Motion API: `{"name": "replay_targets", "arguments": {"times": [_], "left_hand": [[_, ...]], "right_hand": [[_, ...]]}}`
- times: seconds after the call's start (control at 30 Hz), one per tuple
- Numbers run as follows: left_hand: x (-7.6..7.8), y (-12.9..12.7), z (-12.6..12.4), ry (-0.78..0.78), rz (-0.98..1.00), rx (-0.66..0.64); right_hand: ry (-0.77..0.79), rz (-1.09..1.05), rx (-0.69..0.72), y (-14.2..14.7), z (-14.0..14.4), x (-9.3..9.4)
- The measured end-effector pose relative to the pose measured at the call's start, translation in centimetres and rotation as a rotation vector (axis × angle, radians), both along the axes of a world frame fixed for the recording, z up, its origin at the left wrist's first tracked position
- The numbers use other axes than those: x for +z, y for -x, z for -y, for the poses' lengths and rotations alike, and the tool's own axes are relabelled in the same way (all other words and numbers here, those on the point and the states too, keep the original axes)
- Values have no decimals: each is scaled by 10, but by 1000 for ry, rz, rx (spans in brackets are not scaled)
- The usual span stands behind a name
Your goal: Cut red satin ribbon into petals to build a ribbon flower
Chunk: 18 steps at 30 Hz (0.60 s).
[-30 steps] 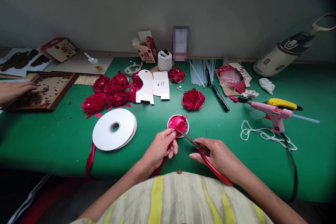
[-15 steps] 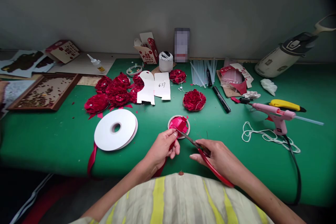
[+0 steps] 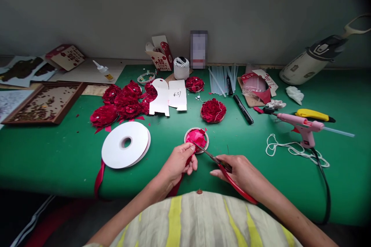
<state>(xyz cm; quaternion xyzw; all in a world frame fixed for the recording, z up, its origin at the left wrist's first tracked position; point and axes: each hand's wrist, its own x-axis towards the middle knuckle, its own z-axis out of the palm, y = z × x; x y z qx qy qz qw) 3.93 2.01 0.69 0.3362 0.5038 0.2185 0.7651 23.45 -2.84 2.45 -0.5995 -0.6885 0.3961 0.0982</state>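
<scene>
On the green counter (image 3: 58,154), far left, a brown tray (image 3: 43,102) of dark bits lies near the edge, with printed sheets (image 3: 26,67) behind it. Right of that sits a cluster of red fabric flowers (image 3: 121,100), and nearer the person a white ribbon spool (image 3: 125,144) lies flat, its red ribbon (image 3: 100,177) trailing off the front edge.

At the middle front, the left hand (image 3: 178,162) is closed, pinching a strip of red ribbon between thumb and fingers. The scissors (image 3: 220,166) run on a slant: blades point up and left toward the left thumb, red handles trail down and right into the right hand (image 3: 242,173), which is curled around them. The blade tips meet the ribbon just beside the left fingertips, so the scissors bridge both hands; I cannot tell how far the blades are parted. Just beyond the tips sits a small round dish (image 3: 196,139) of pink ribbon pieces, with a single red flower (image 3: 213,110) behind it.

Further right lie a black marker (image 3: 243,109), a pile of clear glue sticks (image 3: 223,75), white string (image 3: 290,148), a pink glue gun (image 3: 303,127) pointing right and a yellow cutter (image 3: 314,114). A grey wall (image 3: 185,7) backs the counter.
</scene>
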Motion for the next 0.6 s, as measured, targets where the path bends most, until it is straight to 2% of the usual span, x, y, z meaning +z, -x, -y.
{"name": "replay_targets", "arguments": {"times": [0.2, 0.37, 0.6], "left_hand": [[-2, 4, 2, -22, -9, -11], [0, 16, 6, -101, 86, 66], [10, 24, 5, -98, 190, 52]], "right_hand": [[-14, 45, 34, -1, -4, -4], [-20, 86, 28, 0, -6, -2], [26, -15, 15, -7, 2, 4]]}}
